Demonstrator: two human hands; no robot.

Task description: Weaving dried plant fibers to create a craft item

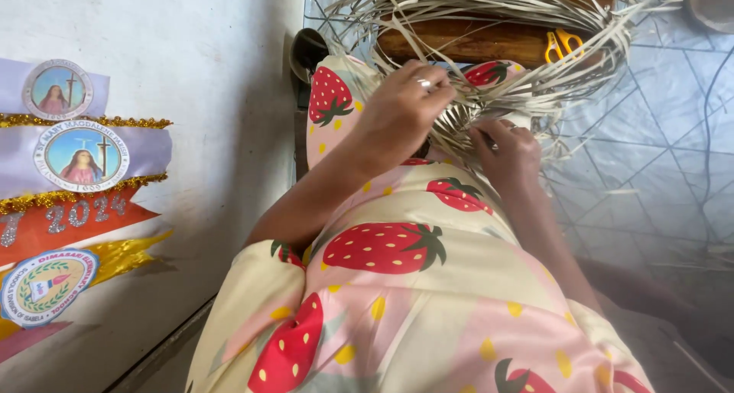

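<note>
Both hands on a part-woven mat of pale dried palm-leaf strips (466, 121), lying on the lap and spreading up over a wooden bench (466, 41).

- Left hand (401, 114): fingers curled tight, pinching a bundle of strips at the woven edge; ring on one finger.
- Right hand (511, 154): fingers bent down onto the weave, pressing it flat. Can't tell if it pinches a single strip – fingertips hidden in the strips.

Risks, IMO:
- Strips look dry + thin → a sharp fold or hard pull could crack or split one.
- Loose ends fan out w/o order at top & right; easy to grab the wrong strip or skip one, weave goes uneven.
- If right hand lifts, pressed part may spring open and slacken.
- Ring could snag a strip.
- Strip edges may cut skin when drawn through tight fingers.

Around:
- Yellow-handled scissors (562, 45) on the bench, half buried under strips; reaching for them means disturbing the fan, blades not visible.
- Strawberry-print dress (397, 271) fills the lower view, hides the mat's near edge.
- White wall (191, 49) close on the left w/ ribbon sashes and round badges (80, 160).
- Tiled floor (657, 133) on the right, stray strips lying on it.
- Dark round object by the bench's left end, can't ID.
</note>
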